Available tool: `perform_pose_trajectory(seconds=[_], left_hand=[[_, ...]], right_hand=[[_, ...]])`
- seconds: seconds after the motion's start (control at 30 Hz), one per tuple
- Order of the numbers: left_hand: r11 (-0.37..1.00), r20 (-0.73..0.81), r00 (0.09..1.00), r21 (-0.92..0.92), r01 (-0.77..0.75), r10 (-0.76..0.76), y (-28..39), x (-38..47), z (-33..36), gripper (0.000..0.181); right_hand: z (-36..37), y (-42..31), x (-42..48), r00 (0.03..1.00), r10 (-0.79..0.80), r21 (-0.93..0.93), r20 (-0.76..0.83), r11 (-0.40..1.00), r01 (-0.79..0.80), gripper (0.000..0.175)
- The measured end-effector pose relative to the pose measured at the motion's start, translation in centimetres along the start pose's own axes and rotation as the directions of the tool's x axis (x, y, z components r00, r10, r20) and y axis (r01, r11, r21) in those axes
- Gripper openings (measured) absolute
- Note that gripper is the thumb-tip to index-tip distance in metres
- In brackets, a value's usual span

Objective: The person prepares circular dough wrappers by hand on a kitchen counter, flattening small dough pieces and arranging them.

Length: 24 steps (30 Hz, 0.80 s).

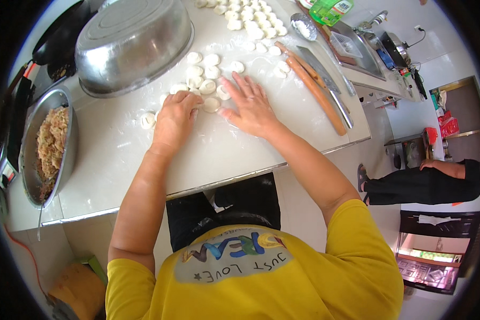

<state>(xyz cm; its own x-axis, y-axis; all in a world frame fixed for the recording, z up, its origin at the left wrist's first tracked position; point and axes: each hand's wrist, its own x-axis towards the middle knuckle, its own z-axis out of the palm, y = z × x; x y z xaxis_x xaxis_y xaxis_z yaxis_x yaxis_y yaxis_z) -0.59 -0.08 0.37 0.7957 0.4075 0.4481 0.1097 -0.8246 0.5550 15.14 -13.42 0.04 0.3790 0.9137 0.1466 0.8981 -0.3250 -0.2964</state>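
Observation:
Small flattened dough rounds [207,87] lie in a loose group on the floured white countertop [224,144]. My left hand [176,118] rests over the near left of this group, its fingers curled down; whether anything is under or between them is hidden. My right hand [253,105] is spread low over the counter, fingers apart. Its fingertips meet the edge of one dough round [223,93]. Between both hands lies another dough round [211,105]. A few flattened pieces [147,120] sit left of my left hand.
An overturned steel basin [132,48] stands behind left; a bowl of minced filling [52,140] is at far left. To the right lie a rolling pin [316,96], a knife [322,72] and a ladle [304,28]. Pale dumplings [256,18] fill the back. Another person [424,182] stands right.

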Motion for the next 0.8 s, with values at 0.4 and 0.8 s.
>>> perform_pose_trajectory(seconds=[0.4, 0.8], left_hand=[[0.998, -0.037, 0.998, 0.009, -0.06, 0.06, 0.8, -0.7, -0.5, 0.02], [0.998, -0.023, 0.998, 0.002, -0.058, 0.058, 1.0, -0.9, -0.4, 0.02]], right_hand=[[-4.0, 0.7, -7.3, 0.998, -0.007, 0.155, -0.061, 0.988, 0.016, 0.036], [-1.8, 1.8, -5.0, 0.935, 0.115, 0.182, -0.336, 0.982, -0.055, 0.035]])
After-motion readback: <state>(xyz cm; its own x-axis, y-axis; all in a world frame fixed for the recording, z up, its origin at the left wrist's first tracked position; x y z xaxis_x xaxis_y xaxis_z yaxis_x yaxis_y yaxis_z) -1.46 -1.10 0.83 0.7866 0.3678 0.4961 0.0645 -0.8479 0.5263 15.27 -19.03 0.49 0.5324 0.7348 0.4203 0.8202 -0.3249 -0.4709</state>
